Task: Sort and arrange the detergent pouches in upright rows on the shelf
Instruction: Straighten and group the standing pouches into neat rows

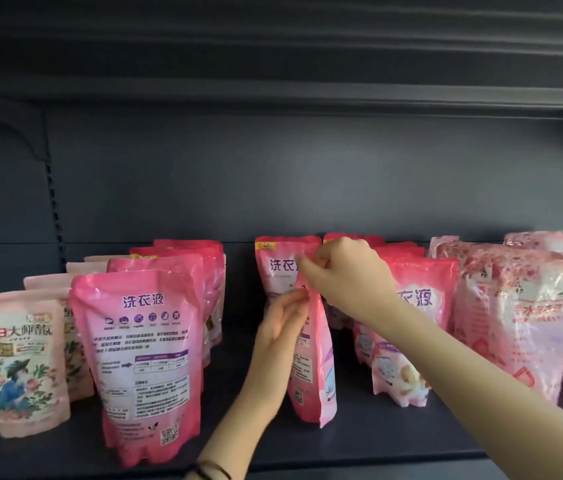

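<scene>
Hands at mid-shelf, both on one pink pouch [311, 368] standing upright and turned edge-on toward the front edge of the shelf [377, 441]. Right hand [346, 275] above it, fingers curled in tight, thumb and fingertips pinching the top seam. Left hand [282, 327] lower, fingers bent, tips closed on the upper left edge of the same pouch, though blurred, so each finger's contact hard to tell. Dark band [212, 469] round the left wrist, near the front edge.

Directly behind the held pouch, toward the back edge, a rear pouch [280, 268] facing forward, partly covered by the right hand. Left of the hands, a back-label pouch [145, 358] heading an upright pink row. Beyond it, at the left end, floral pouches [17, 365] in a paler row. Right of the hands, a right-hand pink row [408, 327] – then clear-wrapped pouches [515, 323] at the right end.
</scene>
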`<control>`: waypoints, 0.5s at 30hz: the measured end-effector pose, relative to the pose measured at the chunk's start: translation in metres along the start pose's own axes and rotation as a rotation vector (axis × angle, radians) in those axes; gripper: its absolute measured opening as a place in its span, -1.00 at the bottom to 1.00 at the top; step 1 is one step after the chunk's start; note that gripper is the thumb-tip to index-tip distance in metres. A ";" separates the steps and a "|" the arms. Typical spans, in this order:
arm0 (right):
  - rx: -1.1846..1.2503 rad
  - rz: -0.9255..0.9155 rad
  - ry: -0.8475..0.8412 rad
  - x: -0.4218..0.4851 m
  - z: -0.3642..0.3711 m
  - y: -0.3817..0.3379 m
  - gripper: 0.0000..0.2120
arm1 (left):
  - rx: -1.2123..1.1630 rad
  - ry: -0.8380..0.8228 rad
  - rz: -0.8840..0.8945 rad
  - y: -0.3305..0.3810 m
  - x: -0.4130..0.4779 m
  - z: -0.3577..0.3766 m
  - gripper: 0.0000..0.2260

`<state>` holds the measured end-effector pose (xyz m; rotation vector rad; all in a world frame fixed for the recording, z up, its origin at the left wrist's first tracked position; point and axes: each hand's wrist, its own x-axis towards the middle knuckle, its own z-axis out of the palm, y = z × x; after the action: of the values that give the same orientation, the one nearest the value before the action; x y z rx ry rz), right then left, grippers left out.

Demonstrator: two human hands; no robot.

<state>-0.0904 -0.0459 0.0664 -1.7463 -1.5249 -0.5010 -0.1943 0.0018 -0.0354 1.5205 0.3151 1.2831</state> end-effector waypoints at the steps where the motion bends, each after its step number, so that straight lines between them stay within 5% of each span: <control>1: 0.086 0.017 -0.027 -0.001 0.000 0.000 -0.46 | -0.010 0.009 0.007 -0.004 -0.006 0.004 -0.67; 3: 0.415 0.109 -0.161 -0.003 -0.001 0.004 -0.40 | 0.012 0.032 0.048 -0.010 -0.012 0.011 -0.60; 7: 0.953 0.287 -0.260 -0.017 0.007 0.027 -0.59 | 0.064 0.103 0.084 -0.010 -0.005 0.011 -0.78; 11: 0.900 0.342 -0.042 -0.045 0.042 0.046 -0.76 | 0.002 0.008 0.027 -0.014 0.007 -0.009 -0.81; 15: 0.676 0.344 -0.054 -0.072 0.081 0.042 -0.70 | -0.205 0.045 -0.131 -0.025 0.022 -0.030 -0.71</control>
<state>-0.0804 -0.0339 -0.0488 -1.4312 -1.1944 0.2226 -0.2006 0.0445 -0.0486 1.2782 0.2977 1.2086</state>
